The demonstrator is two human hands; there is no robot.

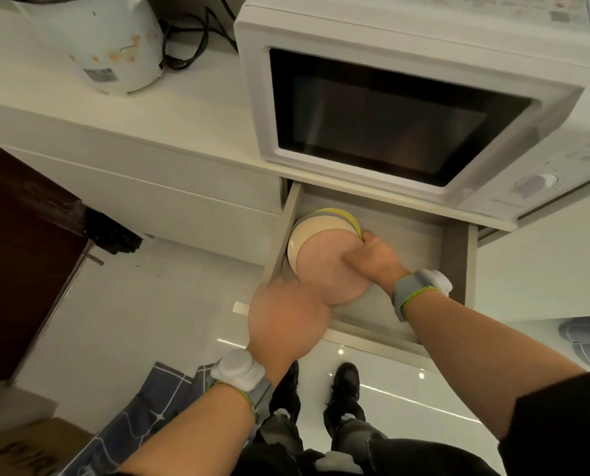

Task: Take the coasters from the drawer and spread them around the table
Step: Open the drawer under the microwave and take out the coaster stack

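A fanned stack of round coasters [324, 266] sits at the left end of the open drawer [424, 266]: a pink one on top, a cream one under it, a yellow one at the back. My right hand [376, 259] grips the stack's right edge, thumb on the pink coaster and fingers curled behind. My left hand [286, 321] is at the stack's near-left edge with its fingers hidden under the coasters. Both wrists wear grey bands with white pods.
A white microwave [406, 108] stands on the white cabinet top directly above the drawer. A white kettle [108, 42] with black cords is at the back left. Below are glossy white floor tiles, my black shoes [346, 383] and a checked blue cloth [149, 417].
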